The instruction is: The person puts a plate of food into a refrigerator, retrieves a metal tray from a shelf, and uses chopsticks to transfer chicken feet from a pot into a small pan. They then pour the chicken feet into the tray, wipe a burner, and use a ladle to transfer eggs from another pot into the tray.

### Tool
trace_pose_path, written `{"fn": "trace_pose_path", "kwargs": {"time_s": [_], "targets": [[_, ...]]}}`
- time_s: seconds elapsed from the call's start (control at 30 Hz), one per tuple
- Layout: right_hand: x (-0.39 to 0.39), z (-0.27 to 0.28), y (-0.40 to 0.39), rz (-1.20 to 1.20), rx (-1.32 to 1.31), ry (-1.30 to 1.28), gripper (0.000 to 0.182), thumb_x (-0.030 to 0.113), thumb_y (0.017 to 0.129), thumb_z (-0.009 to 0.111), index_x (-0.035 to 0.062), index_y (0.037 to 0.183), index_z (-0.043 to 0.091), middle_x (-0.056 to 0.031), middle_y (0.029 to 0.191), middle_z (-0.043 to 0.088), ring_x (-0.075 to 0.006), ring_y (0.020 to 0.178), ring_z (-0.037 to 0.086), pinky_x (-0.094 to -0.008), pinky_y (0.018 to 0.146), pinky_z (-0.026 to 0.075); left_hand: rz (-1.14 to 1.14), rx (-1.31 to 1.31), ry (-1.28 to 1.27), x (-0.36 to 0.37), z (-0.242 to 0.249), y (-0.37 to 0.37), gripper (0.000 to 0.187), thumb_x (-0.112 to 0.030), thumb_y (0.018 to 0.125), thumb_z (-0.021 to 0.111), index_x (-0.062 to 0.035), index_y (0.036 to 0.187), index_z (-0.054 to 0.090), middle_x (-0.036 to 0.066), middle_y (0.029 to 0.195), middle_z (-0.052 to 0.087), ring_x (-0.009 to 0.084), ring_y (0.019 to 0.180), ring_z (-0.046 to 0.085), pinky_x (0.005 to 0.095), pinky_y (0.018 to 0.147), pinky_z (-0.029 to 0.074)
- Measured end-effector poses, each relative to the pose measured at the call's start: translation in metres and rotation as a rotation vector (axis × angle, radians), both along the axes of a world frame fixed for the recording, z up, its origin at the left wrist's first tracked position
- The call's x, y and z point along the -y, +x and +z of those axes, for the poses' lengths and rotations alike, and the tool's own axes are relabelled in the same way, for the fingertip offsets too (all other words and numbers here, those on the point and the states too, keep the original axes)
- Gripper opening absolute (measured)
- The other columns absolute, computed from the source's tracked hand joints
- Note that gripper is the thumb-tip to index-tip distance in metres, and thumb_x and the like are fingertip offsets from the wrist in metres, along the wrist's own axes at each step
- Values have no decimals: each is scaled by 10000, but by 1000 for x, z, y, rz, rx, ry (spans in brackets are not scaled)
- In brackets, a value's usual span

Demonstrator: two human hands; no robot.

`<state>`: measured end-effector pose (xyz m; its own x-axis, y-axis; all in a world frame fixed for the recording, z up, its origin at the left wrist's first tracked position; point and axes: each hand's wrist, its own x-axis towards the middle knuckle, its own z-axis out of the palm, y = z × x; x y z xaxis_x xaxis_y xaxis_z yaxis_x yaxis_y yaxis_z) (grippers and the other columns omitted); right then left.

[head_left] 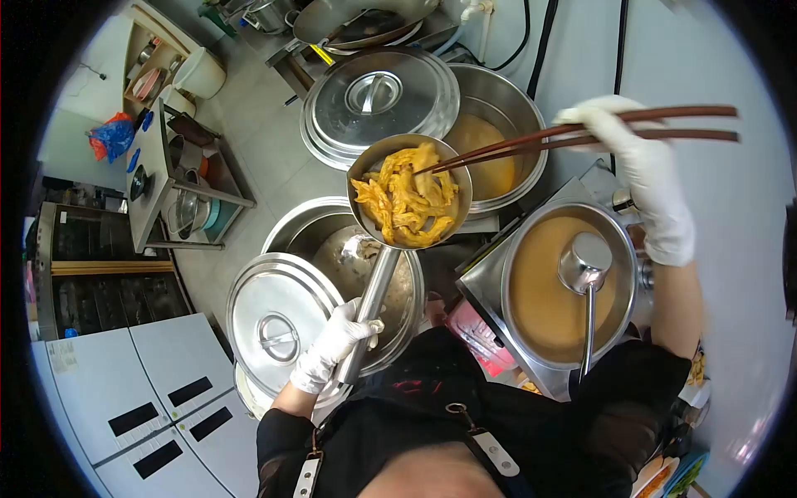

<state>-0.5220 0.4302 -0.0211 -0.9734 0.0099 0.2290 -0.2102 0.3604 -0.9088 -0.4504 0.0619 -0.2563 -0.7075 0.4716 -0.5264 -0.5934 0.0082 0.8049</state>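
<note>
In a white glove, my left hand is closed round the steel handle of a round pan. The pan holds yellow-orange strips of food and hangs above the pots. My right hand, also gloved, grips long brown chopsticks, whose tips touch the strips at the pan's right side. Beneath the pan is a large pot of murky liquid, its lid tilted over the left part. To the right, a pot of tan broth holds a steel ladle.
Behind the pan, another lid partly covers a pot of broth. A wok sits at the top. A steel table and white cabinets are on the left; a pale wall rises on the right.
</note>
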Motion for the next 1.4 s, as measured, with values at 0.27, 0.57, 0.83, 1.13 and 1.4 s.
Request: {"fn": "trace_pose_path", "kwargs": {"time_s": [0.27,0.57,0.83,1.13,1.4], "targets": [[-26,2,-3,-103,-166,45,293,279,966,547,28,1009,692,-79,911,705,-157,862,676,-287,796,536,22,33,12,-1,3,4,431,-106,805,674,58,1171,518,32,774,574,108,580,555,223,553,446],[-126,-117,-113,-419,-10,7,342,313,907,603,3,1030,676,-77,981,668,-146,928,641,-311,874,536,119,20,-43,18,8,12,484,-99,788,682,93,1194,502,63,777,587,128,582,559,234,561,457],[-129,-379,-286,-693,-130,-74,211,254,797,729,63,888,727,-99,847,711,-212,807,660,-318,772,489,287,120,-111,11,5,21,427,-35,747,631,53,1156,544,65,737,599,135,545,567,251,501,483],[-121,-505,-321,-882,160,110,250,327,800,706,102,907,730,-161,862,697,-337,826,663,-392,749,505,410,146,-202,-23,29,24,679,-276,697,856,93,1152,511,77,719,591,149,554,567,271,543,496],[-104,-488,-323,-420,406,214,240,232,797,730,39,939,711,-135,902,705,-244,822,654,-350,754,501,423,107,-178,-18,17,28,685,-284,698,856,86,1158,508,66,721,581,136,555,548,239,526,437]]}}
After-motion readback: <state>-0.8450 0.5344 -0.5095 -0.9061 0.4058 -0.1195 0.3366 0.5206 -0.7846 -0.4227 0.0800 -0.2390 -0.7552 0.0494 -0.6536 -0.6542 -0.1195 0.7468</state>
